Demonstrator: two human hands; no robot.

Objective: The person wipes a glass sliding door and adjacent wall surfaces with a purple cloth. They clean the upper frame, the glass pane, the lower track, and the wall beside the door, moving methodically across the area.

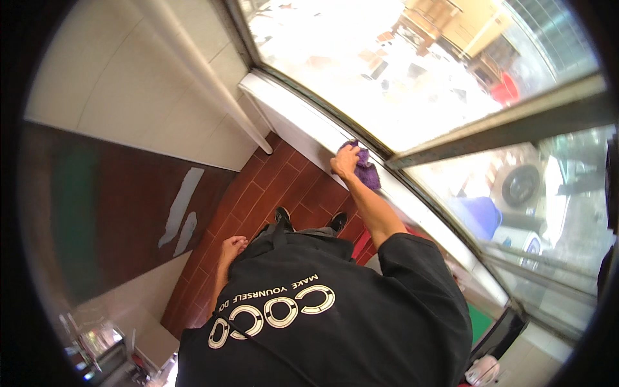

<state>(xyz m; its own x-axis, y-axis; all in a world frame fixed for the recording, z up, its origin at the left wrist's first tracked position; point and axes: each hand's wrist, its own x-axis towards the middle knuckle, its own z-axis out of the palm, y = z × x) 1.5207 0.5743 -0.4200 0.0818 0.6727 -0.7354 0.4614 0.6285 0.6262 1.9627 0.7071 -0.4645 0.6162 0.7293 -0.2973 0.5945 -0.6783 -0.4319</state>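
Note:
My right hand (346, 161) is stretched out over a white windowsill (309, 121) and grips a purple cloth (368, 175). Part of the cloth hangs loosely to the right of the fingers and lies on the sill, close to the dark lower track of the window frame (333, 121). At my side, down by the hip, my left hand (235, 245) is held with its fingers loosely curled. I see nothing in it, though the inside of the palm is hidden.
A white pipe (213, 87) runs down the tiled wall to the reddish-brown tiled floor (285, 179). To the left stands a dark brown panel (140, 203) with pale patches. Beyond the glass are a blue container (476, 217) and a red bucket (505, 89).

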